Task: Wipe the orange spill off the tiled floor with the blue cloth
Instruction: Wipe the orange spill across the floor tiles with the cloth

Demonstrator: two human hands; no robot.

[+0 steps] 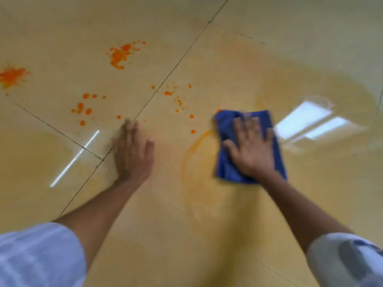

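My right hand [249,149] lies flat, fingers spread, on top of the folded blue cloth [226,166], pressing it onto the beige tiled floor [207,48]. A faint curved orange smear [194,146] runs just left of the cloth. Orange splatter lies farther out: a large blotch [120,54] at upper middle, another blotch [11,76] at the far left, and several small drops [85,109] and dots [176,98] ahead of my hands. My left hand [132,150] rests palm down on the floor over a tile joint, holding nothing.
Dark grout lines [172,71] cross the glossy tiles. Bright reflections of ceiling lights [310,123] shine right of the cloth, and a thin light streak [74,160] shows left of my left hand. White sleeves [37,255] fill the lower corners.
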